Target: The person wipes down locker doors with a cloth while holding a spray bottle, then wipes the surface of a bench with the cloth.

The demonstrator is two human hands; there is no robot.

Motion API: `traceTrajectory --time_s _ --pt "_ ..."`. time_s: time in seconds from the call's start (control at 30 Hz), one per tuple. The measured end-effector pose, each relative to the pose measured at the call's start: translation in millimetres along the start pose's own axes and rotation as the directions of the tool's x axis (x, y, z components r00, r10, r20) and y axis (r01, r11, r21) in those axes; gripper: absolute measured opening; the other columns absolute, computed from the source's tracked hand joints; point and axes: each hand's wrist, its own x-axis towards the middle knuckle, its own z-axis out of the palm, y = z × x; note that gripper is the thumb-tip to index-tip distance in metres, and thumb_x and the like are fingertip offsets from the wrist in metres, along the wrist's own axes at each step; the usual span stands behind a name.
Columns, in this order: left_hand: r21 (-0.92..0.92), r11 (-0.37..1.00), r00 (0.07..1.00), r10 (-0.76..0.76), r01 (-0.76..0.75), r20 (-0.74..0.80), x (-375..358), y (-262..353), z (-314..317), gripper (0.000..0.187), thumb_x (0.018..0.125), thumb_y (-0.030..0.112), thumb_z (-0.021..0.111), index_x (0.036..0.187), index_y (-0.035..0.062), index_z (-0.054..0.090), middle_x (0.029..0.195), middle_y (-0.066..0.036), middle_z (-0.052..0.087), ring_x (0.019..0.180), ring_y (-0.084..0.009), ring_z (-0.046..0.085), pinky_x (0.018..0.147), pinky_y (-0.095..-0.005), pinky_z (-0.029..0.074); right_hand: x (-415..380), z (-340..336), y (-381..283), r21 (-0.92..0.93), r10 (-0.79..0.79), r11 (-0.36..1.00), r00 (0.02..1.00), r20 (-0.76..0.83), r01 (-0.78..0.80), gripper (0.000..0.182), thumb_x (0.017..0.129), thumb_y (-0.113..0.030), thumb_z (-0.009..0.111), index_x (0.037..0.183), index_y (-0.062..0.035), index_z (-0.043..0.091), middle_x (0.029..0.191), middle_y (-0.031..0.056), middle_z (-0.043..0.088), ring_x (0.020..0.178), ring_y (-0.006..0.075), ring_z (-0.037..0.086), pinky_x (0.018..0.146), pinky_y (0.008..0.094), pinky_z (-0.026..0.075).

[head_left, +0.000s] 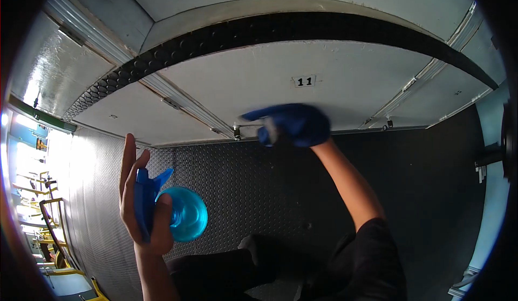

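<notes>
My left hand (147,214) grips a spray bottle (189,214) by its blue trigger head, with the thumb round the neck and some fingers stretched out straight. The bottle's body is clear blue-green and seen nearly end-on. My right hand (302,131) is wrapped in a dark blue cloth (299,120), smeared by motion, which hides the fingers. That cloth lies against the lower part of a pale panel (226,80) marked with an "11" label (306,81). Close to the cloth's left side is a small metal latch (236,132) at the panel's bottom edge.
A black studded strip (259,30) curves across above the panel. Metal rails (183,104) divide it from its neighbours, and another latch (388,124) sits to the right. Dark studded flooring (237,193) spreads below. Yellow-framed seats or rails (51,209) stand at the far left.
</notes>
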Motion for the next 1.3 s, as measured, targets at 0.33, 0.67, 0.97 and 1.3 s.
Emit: traceTrajectory --time_s 0.33,0.67,0.97,1.3 --pt "-0.071 0.988 0.986 -0.126 0.134 0.106 -7.8 18.0 10.1 0.061 0.09 0.039 0.065 0.144 0.0107 0.053 0.158 -0.025 0.039 0.148 -0.0435 0.033 0.115 -0.0606 0.034 -92.4 24.0 79.6 0.656 0.222 -0.385 0.755 -0.617 0.649 0.031 0.097 -0.043 0.057 0.075 -0.0219 0.06 0.071 0.0009 0.057 0.072 0.0167 0.06 0.067 0.0343 0.052" --pt "-0.016 0.988 0.987 -0.152 0.153 0.06 -19.0 37.9 -2.5 0.069 0.09 0.042 0.066 0.143 0.0028 0.048 0.157 -0.031 0.037 0.149 -0.0432 0.032 0.12 -0.0569 0.024 -7.5 124.9 99.3 -0.429 0.201 0.853 0.946 -0.256 -0.298 0.038 0.103 -0.043 0.055 0.131 -0.0191 0.066 0.125 0.0109 0.07 0.106 0.026 0.071 0.094 0.0387 0.054" --pt "-0.069 0.975 0.976 -0.209 0.212 0.058 -24.9 43.8 -7.8 0.065 0.088 0.043 0.068 0.14 0.0079 0.051 0.155 -0.03 0.039 0.146 -0.0429 0.037 0.114 -0.0546 0.036 -119.3 -0.5 69.0 0.1 0.535 0.843 0.844 -0.035 -0.529 0.036 0.1 -0.025 0.059 0.126 -0.0018 0.069 0.11 0.017 0.073 0.103 0.0257 0.071 0.094 0.0389 0.054" --pt "-0.084 0.979 0.973 -0.169 0.183 0.158 -32.5 45.3 -19.7 0.062 0.09 0.041 0.07 0.136 0.0043 0.051 0.155 -0.033 0.036 0.146 -0.0429 0.036 0.102 -0.049 0.049 -50.6 183.1 168.4 0.053 0.165 0.723 0.097 -0.982 -0.689 0.042 0.105 -0.031 0.044 0.126 0.0006 0.061 0.13 0.0246 0.06 0.126 0.0391 0.053 0.109 0.0497 0.038"
